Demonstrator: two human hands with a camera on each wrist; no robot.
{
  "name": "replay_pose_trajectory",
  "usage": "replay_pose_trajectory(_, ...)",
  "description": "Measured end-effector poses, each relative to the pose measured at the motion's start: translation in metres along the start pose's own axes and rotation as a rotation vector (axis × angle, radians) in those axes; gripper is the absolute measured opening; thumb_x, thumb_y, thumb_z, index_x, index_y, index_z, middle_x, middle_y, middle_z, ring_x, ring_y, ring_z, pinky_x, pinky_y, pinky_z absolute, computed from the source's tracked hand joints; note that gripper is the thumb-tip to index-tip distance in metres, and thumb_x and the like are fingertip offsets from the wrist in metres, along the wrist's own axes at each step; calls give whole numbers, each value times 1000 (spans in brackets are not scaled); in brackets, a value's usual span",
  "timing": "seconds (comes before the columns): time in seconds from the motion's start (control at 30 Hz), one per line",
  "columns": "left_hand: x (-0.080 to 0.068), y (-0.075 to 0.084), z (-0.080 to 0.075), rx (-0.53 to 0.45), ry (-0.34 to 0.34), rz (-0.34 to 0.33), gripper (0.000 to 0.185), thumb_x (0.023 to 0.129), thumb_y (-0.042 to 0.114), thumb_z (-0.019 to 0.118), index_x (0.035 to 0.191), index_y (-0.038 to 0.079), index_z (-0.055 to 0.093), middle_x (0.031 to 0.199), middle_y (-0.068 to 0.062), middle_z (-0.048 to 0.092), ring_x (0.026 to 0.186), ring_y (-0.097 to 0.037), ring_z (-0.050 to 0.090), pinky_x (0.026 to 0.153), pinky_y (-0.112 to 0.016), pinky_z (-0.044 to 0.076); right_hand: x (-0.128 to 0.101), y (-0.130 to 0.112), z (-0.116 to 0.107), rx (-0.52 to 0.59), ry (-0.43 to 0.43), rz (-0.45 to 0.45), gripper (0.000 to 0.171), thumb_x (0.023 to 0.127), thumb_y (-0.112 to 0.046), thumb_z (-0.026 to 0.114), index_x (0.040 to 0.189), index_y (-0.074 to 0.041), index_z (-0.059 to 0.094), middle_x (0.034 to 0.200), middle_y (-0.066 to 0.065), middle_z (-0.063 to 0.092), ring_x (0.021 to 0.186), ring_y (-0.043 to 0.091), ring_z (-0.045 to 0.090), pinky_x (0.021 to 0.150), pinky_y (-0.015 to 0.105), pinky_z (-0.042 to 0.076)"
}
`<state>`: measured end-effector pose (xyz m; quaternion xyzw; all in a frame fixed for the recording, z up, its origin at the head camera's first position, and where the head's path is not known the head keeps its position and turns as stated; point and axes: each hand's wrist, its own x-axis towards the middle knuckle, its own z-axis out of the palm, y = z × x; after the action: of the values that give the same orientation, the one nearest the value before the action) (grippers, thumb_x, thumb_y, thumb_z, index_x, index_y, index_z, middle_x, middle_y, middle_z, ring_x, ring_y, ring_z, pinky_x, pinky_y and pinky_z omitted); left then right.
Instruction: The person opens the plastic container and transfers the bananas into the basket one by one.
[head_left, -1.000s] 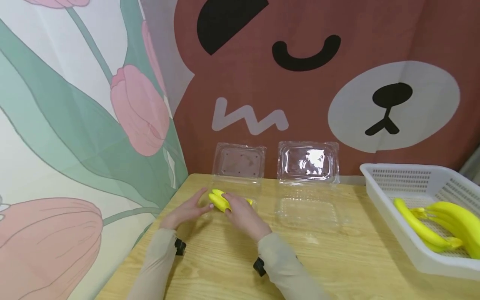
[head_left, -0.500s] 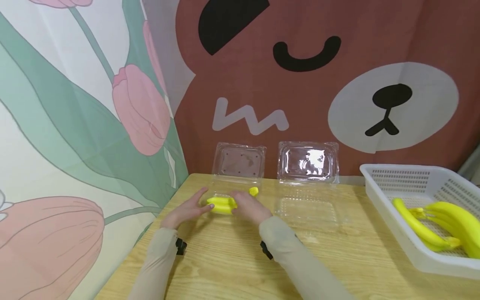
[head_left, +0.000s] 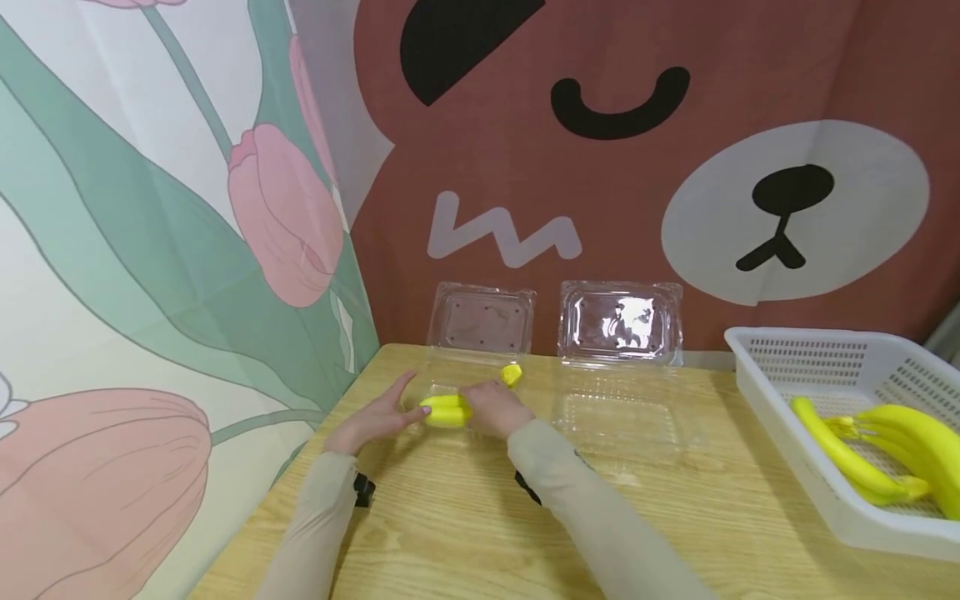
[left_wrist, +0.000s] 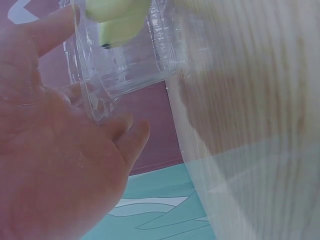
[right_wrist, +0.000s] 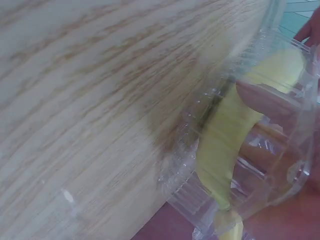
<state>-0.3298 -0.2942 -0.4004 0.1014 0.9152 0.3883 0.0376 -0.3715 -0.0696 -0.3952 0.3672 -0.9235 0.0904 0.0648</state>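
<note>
A yellow banana [head_left: 447, 411] lies in the tray of the left clear clamshell box [head_left: 480, 321] at the table's far left. My right hand [head_left: 489, 408] grips the banana from above, fingers curled over it; its tip [head_left: 512, 374] sticks out behind the hand. The right wrist view shows the banana [right_wrist: 225, 140] inside the clear tray [right_wrist: 200, 192] with a fingertip [right_wrist: 265, 97] on it. My left hand [head_left: 390, 410] lies flat, fingers straight, against the tray's left side. In the left wrist view the palm [left_wrist: 55, 165] touches the clear wall [left_wrist: 130, 65], the banana [left_wrist: 117, 20] behind it.
A second open clamshell box [head_left: 619, 323] stands to the right, its tray [head_left: 618, 417] on the wooden table [head_left: 465, 533]. A white basket [head_left: 817, 358] at the right holds several bananas [head_left: 885, 454]. Printed curtains hang behind and to the left.
My right hand has turned the banana and lowered it into the left tray. The left hand has stayed by the tray's side.
</note>
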Motion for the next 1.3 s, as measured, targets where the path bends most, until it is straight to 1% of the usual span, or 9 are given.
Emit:
replay_pose_trajectory(0.1, 1, 0, 1, -8, -3, 2, 85, 98, 36, 61, 159, 14, 6, 163, -18, 8, 146, -40, 14, 115, -58, 18, 2, 0, 1, -23, -48, 6, 42, 87, -19, 77, 125, -11, 64, 116, 5, 69, 109, 25, 62, 107, 45, 38)
replay_pose_trajectory(0.17, 1, -1, 2, -13, 1, 3, 85, 98, 36, 61, 159, 15, 6, 163, -18, 8, 146, -40, 15, 115, -58, 17, 2, 1, 1, -23, -70, 1, 49, 89, -20, 75, 134, -11, 59, 125, 7, 66, 115, 26, 60, 109, 45, 35)
replay_pose_trajectory(0.33, 1, 1, 3, -1, 11, 5, 84, 98, 35, 61, 159, 14, 8, 162, -19, 10, 145, -42, 16, 115, -59, 19, 0, 3, -2, 8, -85, -13, 56, 88, -21, 76, 139, -10, 54, 127, 11, 63, 120, 29, 55, 109, 47, 35)
replay_pose_trajectory(0.53, 2, 6, 3, 54, 11, 12, 82, 98, 36, 60, 158, 10, 12, 162, -19, 14, 145, -41, 17, 115, -57, 18, -1, 6, -4, 18, -94, 35, 64, 89, -26, 75, 145, -11, 48, 129, 13, 58, 122, 29, 51, 108, 44, 37)
replay_pose_trajectory(0.73, 2, 8, 2, 56, 15, 10, 81, 98, 34, 61, 158, 9, 13, 162, -19, 13, 146, -39, 16, 116, -56, 17, 2, 4, -3, -3, -76, 28, 55, 88, -25, 76, 136, -6, 57, 123, 13, 61, 113, 28, 57, 100, 40, 45)
replay_pose_trajectory(0.87, 1, 7, 1, 62, 17, 0, 79, 99, 32, 60, 158, 9, 14, 162, -19, 12, 146, -40, 16, 116, -57, 17, 3, 2, -3, -30, -69, 22, 42, 93, -26, 70, 129, -5, 62, 111, 9, 64, 102, 25, 60, 92, 39, 49)
replay_pose_trajectory(1.1, -1, 7, -1, 88, 33, 6, 78, 98, 34, 60, 157, 7, 16, 161, -20, 14, 145, -40, 17, 116, -55, 17, 5, 1, -3, -70, -31, 13, 25, 99, -28, 61, 110, -5, 65, 90, 5, 65, 89, 24, 63, 85, 43, 52)
replay_pose_trajectory(1.2, -2, 8, -1, 82, 27, 5, 78, 99, 33, 59, 157, 6, 16, 162, -20, 13, 146, -40, 15, 116, -55, 16, 5, 1, -2, -60, -12, 2, 22, 100, -27, 59, 105, -6, 63, 83, 5, 63, 84, 24, 64, 80, 43, 53)
replay_pose_trajectory(1.3, -2, 9, -1, 82, 21, 1, 78, 99, 35, 59, 158, 7, 16, 162, -20, 11, 146, -39, 13, 117, -55, 15, 5, 2, 0, -7, 8, -7, 24, 99, -27, 60, 108, -4, 61, 80, 4, 61, 78, 23, 63, 75, 41, 54)
